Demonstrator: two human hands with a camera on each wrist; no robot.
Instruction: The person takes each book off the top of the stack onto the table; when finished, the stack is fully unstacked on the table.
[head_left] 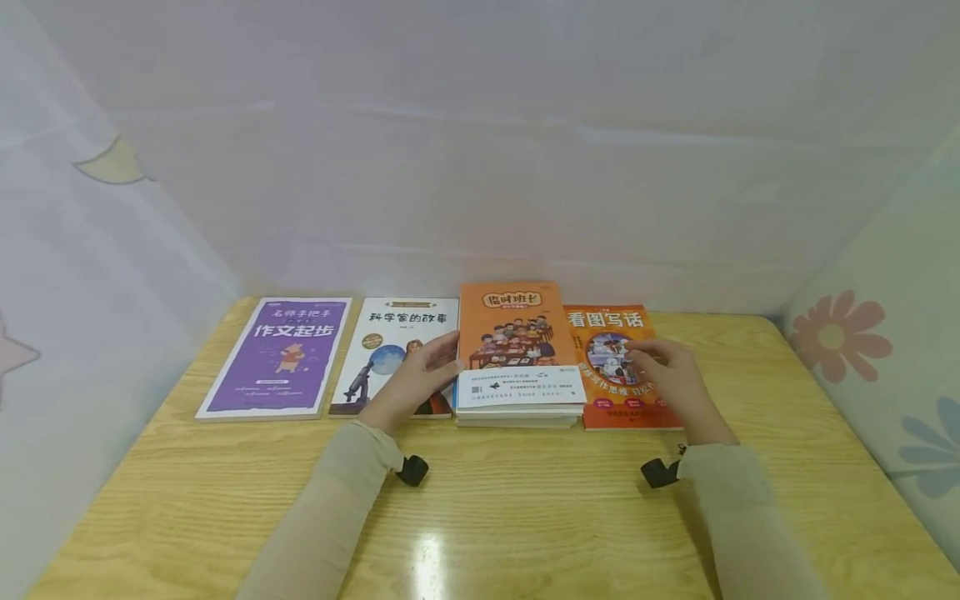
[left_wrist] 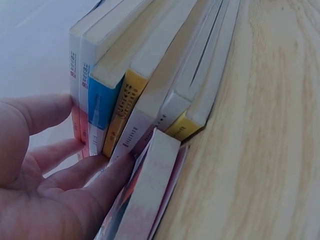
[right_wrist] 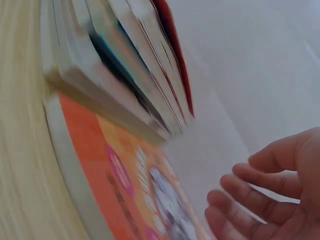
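The stack of books sits on the table between a white book and a red book. The left hand has its fingers spread against the spines; the right hand, fingers loosely bent, holds nothing above the red book. The pile is probably heavy, stiff along the spines, with smooth covers likely to slide, so a low grip from both sides seems safest

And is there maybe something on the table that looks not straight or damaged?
Only the book stack looks a little untidy: in the left wrist view, its books' ends stick out unevenly. I see no spill or clear damage.
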